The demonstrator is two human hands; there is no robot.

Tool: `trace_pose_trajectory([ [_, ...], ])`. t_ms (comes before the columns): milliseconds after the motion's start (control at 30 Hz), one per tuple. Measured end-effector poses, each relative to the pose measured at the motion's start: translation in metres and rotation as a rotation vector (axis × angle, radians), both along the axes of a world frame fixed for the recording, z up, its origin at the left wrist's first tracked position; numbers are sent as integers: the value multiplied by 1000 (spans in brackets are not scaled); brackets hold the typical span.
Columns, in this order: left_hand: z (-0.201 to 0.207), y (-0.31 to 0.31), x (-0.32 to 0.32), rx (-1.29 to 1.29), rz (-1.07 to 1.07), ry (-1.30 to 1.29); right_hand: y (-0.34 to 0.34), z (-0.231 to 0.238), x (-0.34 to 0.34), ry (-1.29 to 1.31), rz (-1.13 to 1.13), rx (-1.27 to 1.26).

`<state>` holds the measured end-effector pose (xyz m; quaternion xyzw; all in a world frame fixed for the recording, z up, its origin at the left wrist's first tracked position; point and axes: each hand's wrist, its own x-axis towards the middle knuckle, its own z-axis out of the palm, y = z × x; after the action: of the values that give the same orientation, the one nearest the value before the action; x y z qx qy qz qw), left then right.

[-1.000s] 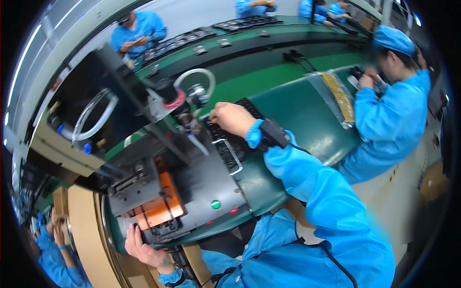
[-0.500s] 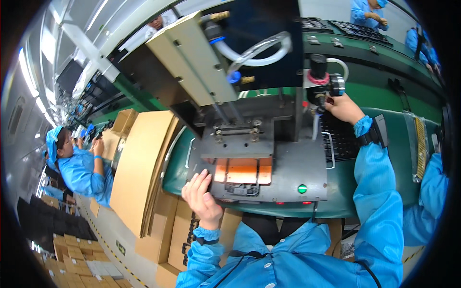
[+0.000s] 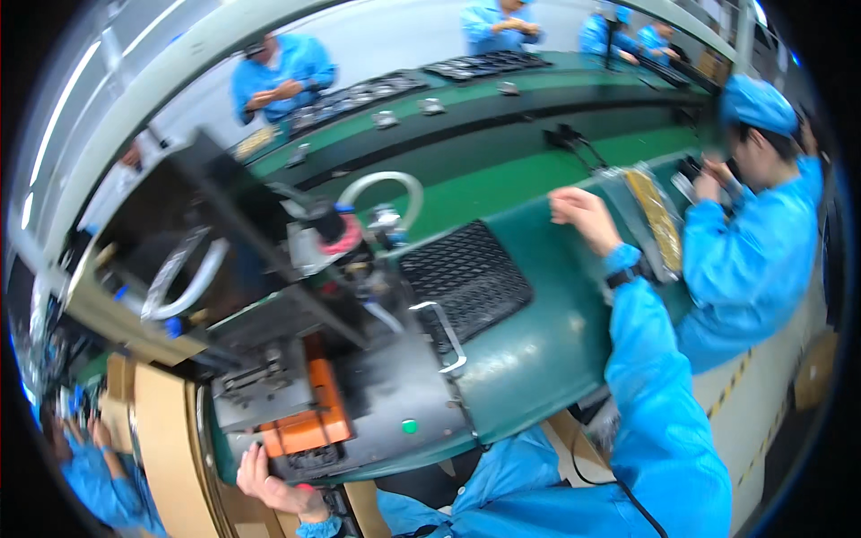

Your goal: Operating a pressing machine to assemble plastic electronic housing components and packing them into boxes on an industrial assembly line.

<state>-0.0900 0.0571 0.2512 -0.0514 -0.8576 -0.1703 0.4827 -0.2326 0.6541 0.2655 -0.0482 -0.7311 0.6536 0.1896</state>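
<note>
My left hand (image 3: 267, 484) is at the front left edge of a bench-top press (image 3: 386, 386). Its fingers are stretched out and apart, next to the orange block (image 3: 309, 421) and a small black part (image 3: 314, 459) in front of that block. Nothing shows in this hand. My right hand (image 3: 585, 220) hovers over the green bench mat, right of a black ribbed tray (image 3: 466, 278). Its fingers are curled in; what they hold, if anything, I cannot make out. A green button (image 3: 409, 426) sits on the press's base plate.
A clear bag with a yellow strip (image 3: 653, 220) lies right of my right hand, beside a co-worker (image 3: 753, 233). Behind the bench runs a green conveyor (image 3: 484, 103) with trays and small parts. Cardboard (image 3: 166, 439) stands left of the press; a white handle (image 3: 446, 336) sticks up from its base.
My view has swung to the right. My right hand has come away from the regulator at the press and moved right over the mat. My left hand stays by the press's front left edge.
</note>
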Motion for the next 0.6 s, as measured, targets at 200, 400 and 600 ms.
trace_pose_trajectory([
  [200,8,17,-11,39,-37,83,102,-46,-4,-61,-139,-4],
  [400,19,25,-4,69,49,79,256,-109,-85,-7,-281,259],
  [600,19,21,-6,104,53,76,351,-158,-138,-70,-390,869],
])
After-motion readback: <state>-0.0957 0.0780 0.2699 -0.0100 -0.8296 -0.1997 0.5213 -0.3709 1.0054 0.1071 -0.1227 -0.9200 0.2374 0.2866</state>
